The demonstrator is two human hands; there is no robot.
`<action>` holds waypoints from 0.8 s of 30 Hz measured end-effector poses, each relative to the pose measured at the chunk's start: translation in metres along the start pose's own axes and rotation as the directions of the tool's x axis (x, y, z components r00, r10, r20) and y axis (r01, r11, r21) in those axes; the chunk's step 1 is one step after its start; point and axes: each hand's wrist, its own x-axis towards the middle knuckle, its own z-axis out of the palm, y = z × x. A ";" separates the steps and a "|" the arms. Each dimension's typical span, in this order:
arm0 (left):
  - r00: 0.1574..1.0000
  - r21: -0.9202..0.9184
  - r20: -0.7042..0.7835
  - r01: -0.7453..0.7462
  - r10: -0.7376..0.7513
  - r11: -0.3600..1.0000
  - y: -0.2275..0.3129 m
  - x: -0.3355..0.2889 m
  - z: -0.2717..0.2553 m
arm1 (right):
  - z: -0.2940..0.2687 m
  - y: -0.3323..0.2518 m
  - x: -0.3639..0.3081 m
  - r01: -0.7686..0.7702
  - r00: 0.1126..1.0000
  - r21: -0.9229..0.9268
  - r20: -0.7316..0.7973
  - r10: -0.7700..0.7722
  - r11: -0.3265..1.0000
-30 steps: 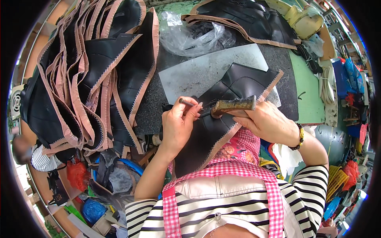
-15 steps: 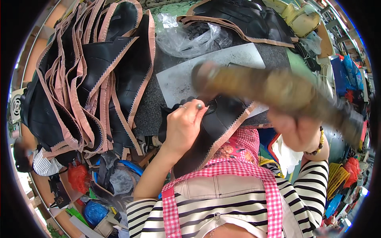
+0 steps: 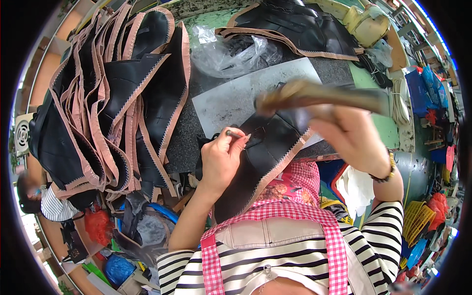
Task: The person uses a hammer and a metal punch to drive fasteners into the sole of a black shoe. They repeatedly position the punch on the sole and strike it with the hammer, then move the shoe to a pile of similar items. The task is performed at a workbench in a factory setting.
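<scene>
My left hand (image 3: 220, 160) is closed on a thin metal punch (image 3: 235, 134), held between thumb and fingers over a black leather piece (image 3: 268, 152) with a zigzag-cut, pinkish-tan edge. The piece lies partly on a white board (image 3: 221, 104), and its near end hangs toward my apron. Smeared by motion, a brown hammer (image 3: 319, 96) is gripped in my right hand (image 3: 350, 137), above the right part of the leather. Its far end is up and to the right of the punch, apart from it. The punch's lower tip cannot be made out.
A thick stack of similar black leather pieces (image 3: 105, 98) covers the table's left side. More lie at the back right (image 3: 295, 27). A clear plastic bag (image 3: 236, 54) rests behind the board. A yellow basket (image 3: 418, 221) stands low at right. Another person (image 3: 49, 199) is at far left.
The hammer has swung to a flatter, less spread angle, and my right hand is higher. My left hand has shifted slightly left and down, with the punch tilted over.
</scene>
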 end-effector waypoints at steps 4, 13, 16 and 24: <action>0.953 0.315 0.063 -0.302 0.298 0.900 0.009 0.001 0.004 | 0.013 0.005 -0.005 0.181 0.976 -0.066 0.134 -0.171 0.981; 0.899 0.480 0.197 -0.436 0.391 0.761 0.030 0.014 -0.047 | -0.029 0.101 0.056 -0.081 0.925 -0.295 -0.378 -0.038 0.952; 0.911 0.454 0.360 -0.358 0.200 0.816 0.024 0.001 -0.055 | -0.017 0.122 0.114 -0.032 0.910 -0.282 -0.405 -0.089 0.959; 0.841 0.881 0.147 -0.350 0.520 0.317 0.206 0.005 -0.184 | -0.021 0.156 0.179 -0.060 0.900 -0.023 -0.433 0.044 0.998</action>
